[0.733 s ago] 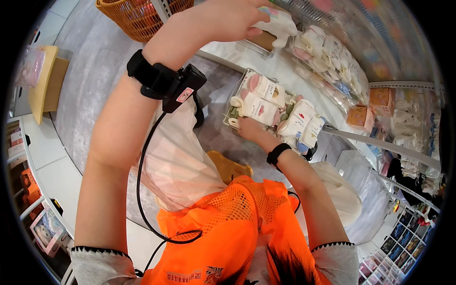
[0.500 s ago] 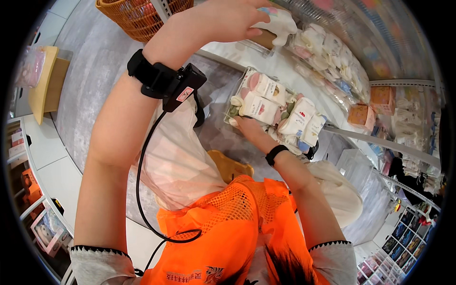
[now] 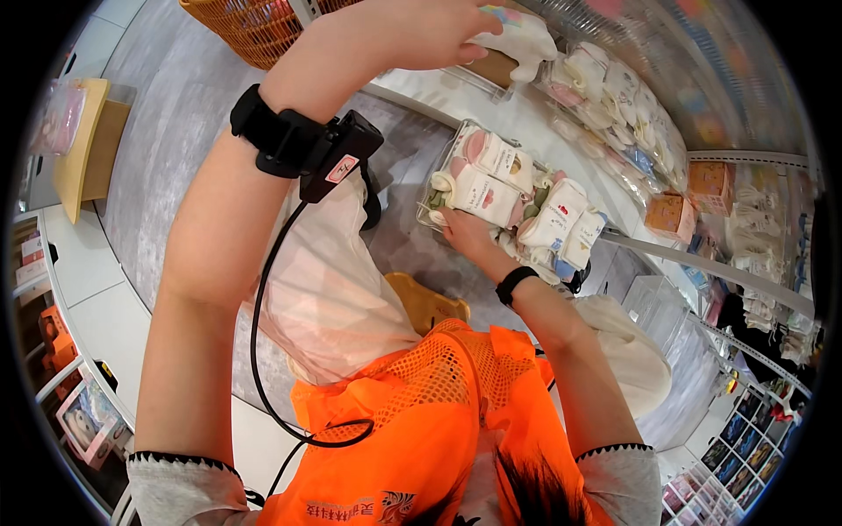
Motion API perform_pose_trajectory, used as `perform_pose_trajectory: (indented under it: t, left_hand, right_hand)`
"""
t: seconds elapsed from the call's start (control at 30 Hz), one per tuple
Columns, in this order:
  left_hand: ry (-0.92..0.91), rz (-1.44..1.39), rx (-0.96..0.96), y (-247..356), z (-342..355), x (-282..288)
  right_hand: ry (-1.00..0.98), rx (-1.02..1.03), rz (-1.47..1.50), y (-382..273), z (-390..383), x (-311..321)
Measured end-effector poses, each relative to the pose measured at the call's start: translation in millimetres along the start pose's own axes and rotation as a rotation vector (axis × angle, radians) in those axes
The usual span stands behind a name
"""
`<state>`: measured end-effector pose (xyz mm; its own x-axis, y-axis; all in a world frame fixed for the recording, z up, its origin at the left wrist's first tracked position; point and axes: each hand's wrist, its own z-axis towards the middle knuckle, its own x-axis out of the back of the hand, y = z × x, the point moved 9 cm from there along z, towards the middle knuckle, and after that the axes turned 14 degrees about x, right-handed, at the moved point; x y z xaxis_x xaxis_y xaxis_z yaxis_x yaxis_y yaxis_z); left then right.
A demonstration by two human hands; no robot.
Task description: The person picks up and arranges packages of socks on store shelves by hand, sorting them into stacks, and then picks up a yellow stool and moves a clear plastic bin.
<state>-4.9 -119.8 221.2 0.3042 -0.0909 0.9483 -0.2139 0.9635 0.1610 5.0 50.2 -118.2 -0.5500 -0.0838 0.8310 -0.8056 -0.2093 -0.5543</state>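
Note:
My left hand (image 3: 430, 35) reaches over the shelf at the top, its fingers apart beside a white soft cloth item (image 3: 522, 44) with a pastel print. I see no grip on the cloth. My right hand (image 3: 469, 237) lies at the near left corner of a clear bin (image 3: 424, 206). Its fingertips disappear among rolled socks there, so their hold is hidden. Pairs of white socks (image 3: 484, 198) with paper bands and small coloured motifs fill the bin. More banded socks (image 3: 554, 215) lie in its right part.
A white shelf (image 3: 517, 118) runs diagonally behind the bin, bearing a heap of bagged white socks (image 3: 614, 105). Orange boxes (image 3: 671, 216) stand farther right. A wicker basket (image 3: 241, 31) is at the top left. A yellow-brown stool (image 3: 425, 302) sits below the bin, and a cable (image 3: 256, 333) hangs from my left wrist.
My left hand has shifted slightly upward in the picture. The right hand has edged a little to the right, its fingers farther over the socks; the bin stays nearly where it was.

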Motion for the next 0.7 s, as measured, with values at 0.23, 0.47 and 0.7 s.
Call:
perform_pose_trajectory:
  t: [0.23,0.47,0.7]
  left_hand:
    - [-0.017,0.016,0.006,3.9,2.4,0.3]
    - [-0.046,0.009,0.014,3.4,-0.5,0.0]
    - [-0.031,0.020,0.006,-0.4,-1.1,-6.3]
  right_hand:
    - [0.056,-0.284,0.083,2.1,11.2,0.9]
    - [0.176,-0.182,0.228,-4.8,7.9,25.0]
    - [-0.030,-0.145,0.044,2.0,5.3,11.2]
